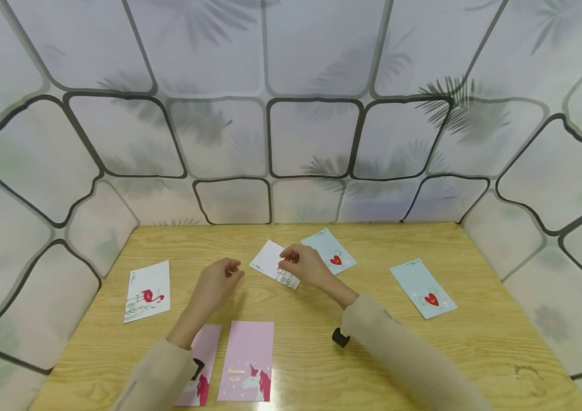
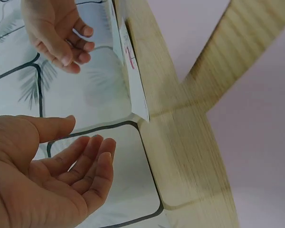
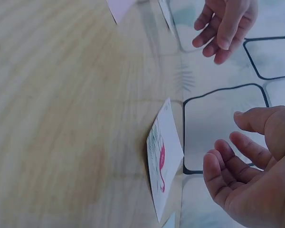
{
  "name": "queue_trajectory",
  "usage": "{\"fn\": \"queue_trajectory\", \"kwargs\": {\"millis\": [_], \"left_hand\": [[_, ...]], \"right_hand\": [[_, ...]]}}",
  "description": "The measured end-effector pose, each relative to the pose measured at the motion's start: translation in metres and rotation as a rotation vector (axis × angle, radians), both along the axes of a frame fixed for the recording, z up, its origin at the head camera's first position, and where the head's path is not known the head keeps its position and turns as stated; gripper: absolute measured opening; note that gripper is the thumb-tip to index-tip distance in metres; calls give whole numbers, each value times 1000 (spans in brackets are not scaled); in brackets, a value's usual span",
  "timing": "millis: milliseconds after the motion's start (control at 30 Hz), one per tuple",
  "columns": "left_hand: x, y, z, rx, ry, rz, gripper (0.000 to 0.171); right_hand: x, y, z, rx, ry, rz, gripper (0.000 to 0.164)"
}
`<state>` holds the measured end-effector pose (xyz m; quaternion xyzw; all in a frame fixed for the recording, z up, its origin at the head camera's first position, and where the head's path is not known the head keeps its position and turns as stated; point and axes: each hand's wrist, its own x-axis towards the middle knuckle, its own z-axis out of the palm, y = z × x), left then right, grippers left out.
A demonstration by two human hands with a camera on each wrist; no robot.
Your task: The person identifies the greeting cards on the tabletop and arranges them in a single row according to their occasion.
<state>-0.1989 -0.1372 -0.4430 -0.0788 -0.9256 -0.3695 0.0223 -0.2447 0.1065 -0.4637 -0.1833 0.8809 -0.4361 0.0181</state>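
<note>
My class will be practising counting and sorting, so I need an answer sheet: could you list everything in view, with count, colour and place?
Table: 1, light wood, under the cards
Patterned backdrop: 1, pale with grey and black outlines, behind and beside the table
Flamingo cards: 2, white, left and far middle
Heart cards: 2, light blue, far middle and right
Unicorn cards: 2, pink, near side, left of centre
Black pieces: 2, black, one at each forearm
Sleeves: 2, beige, near side
Left hand: 1, bare, left of the middle flamingo card
Right hand: 1, bare, over that card
</note>
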Motion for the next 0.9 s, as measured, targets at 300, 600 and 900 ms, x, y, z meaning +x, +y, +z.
{"fn": "queue_trajectory", "kwargs": {"millis": [300,600,900], "left_hand": [[-25,6,-9,43,-48,108,37],[-44,16,-21,-70,-169,160,42],[-56,33,-31,-107,-229,213,44]], "right_hand": [[-34,-6,7,54,67,-32,27],[-63,-11,-5,151,-4,16,37],[-79,-18,-16,237,-2,58,41]]}}
